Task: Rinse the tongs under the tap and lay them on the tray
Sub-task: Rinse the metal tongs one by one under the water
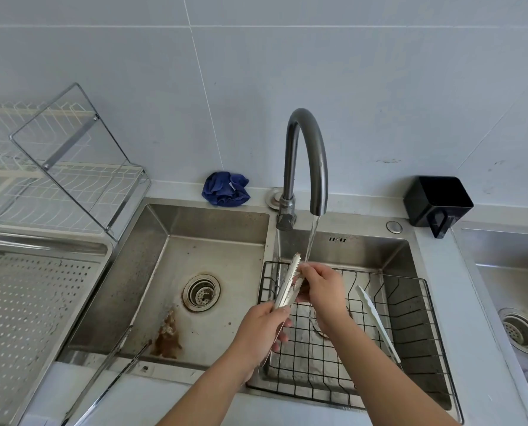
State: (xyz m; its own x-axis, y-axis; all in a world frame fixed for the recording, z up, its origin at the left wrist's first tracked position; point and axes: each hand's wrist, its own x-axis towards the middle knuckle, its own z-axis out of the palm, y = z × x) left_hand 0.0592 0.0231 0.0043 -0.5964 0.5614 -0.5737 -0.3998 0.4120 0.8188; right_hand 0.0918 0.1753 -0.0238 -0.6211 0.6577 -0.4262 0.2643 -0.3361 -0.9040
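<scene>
My left hand (261,330) grips the handle end of metal tongs (289,282) whose toothed tips point up toward the running tap (305,161). My right hand (321,287) is closed around one jaw of these tongs, just under the water stream (311,238). Both hands are over the right sink bowl with its black wire basket (410,321). A perforated steel tray (32,309) lies at the far left. A second pair of metal tongs (109,373) rests across the left bowl's front edge. White plastic tongs (376,321) lie in the wire basket.
The left sink bowl (213,222) holds a drain strainer (201,292) and brown food scraps (166,336). A white dish rack (56,179) stands behind the tray. A blue cloth (226,189) and a black holder (438,204) sit on the back ledge. Another sink (511,272) is at right.
</scene>
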